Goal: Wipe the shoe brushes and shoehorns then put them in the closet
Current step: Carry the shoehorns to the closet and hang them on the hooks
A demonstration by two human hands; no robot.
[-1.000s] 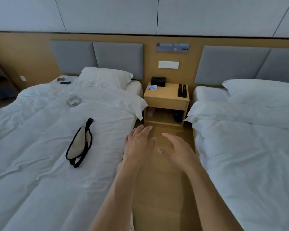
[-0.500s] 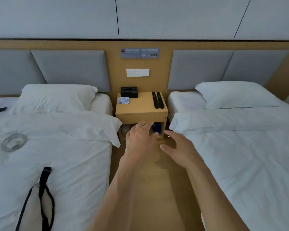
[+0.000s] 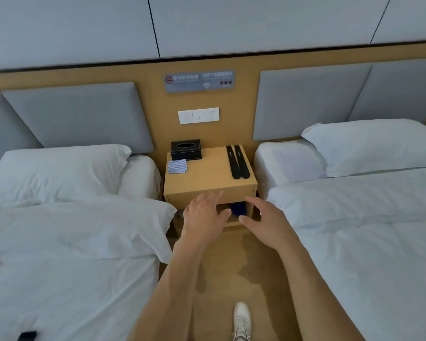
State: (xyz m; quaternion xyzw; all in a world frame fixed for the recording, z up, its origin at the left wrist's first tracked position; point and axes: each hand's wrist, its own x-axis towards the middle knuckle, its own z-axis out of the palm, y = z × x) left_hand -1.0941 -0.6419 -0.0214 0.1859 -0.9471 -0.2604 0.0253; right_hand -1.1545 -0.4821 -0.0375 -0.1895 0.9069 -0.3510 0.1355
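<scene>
Two long, flat, shiny black shoehorns (image 3: 237, 161) lie side by side on smooth wooden nightstand (image 3: 207, 179), right part of top. Folded striped cloth (image 3: 177, 166) near boxy black tissue box (image 3: 186, 149). Left hand (image 3: 204, 215) and right hand (image 3: 266, 221) held out below, fingers loose, holding nothing, apart from shoehorns. Soft white beds both sides.

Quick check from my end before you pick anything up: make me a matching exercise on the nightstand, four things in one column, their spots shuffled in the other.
Things:
1. tissue box
2. striped cloth
3. two black shoehorns
4. dark blue item

Places:
A. right side of the nightstand top
B. open shelf under the top
C. back left corner of the top
D. left of the top, just in front of the box

Pairs: 1-C, 2-D, 3-A, 4-B
</scene>
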